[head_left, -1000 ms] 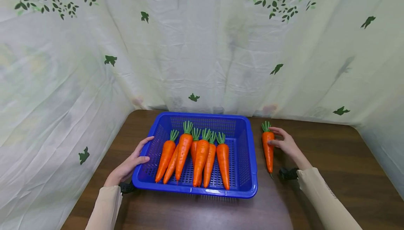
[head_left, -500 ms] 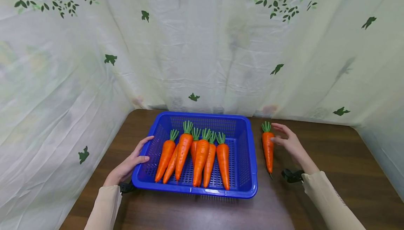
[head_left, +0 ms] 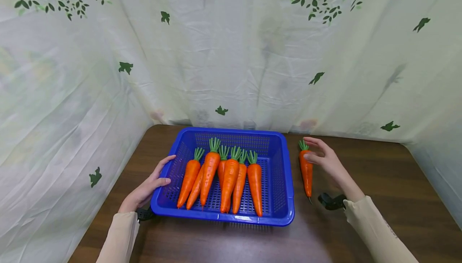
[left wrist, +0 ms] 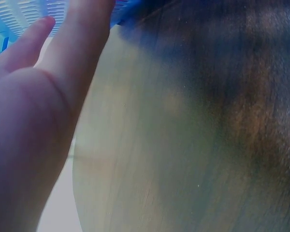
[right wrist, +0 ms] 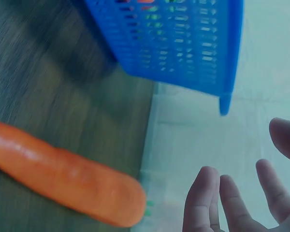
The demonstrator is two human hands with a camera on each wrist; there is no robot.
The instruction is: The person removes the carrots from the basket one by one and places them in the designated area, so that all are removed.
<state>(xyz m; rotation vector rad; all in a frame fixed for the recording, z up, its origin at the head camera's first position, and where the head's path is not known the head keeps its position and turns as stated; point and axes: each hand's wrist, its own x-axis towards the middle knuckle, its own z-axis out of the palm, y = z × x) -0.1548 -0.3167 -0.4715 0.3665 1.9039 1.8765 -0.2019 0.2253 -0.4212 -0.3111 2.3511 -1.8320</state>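
In the head view a blue plastic basket (head_left: 279, 174) stands on the table with several orange carrots (head_left: 229, 177) lying in it, green tops toward the back. My left hand (head_left: 146, 187) grips the basket's left rim, the thumb reaching over the inner side. To the right of the basket a single carrot (head_left: 306, 174) lies on the table. Above its top end hovers my right hand (head_left: 328, 162), fingers spread and loosely bent, holding nothing. The right wrist view shows a gap between those fingers (right wrist: 198, 198) and the carrot (right wrist: 72, 179).
A brown wooden table (head_left: 379, 166) carries everything. Pale cloth (head_left: 231, 54) printed with leaves hangs behind it and at both sides. Black wrist cameras (head_left: 331, 201) are strapped under both wrists.
My right hand has come off the single carrot, shifting right and then back leftward above its top. That carrot has barely moved. My left hand and the basket stay in place.
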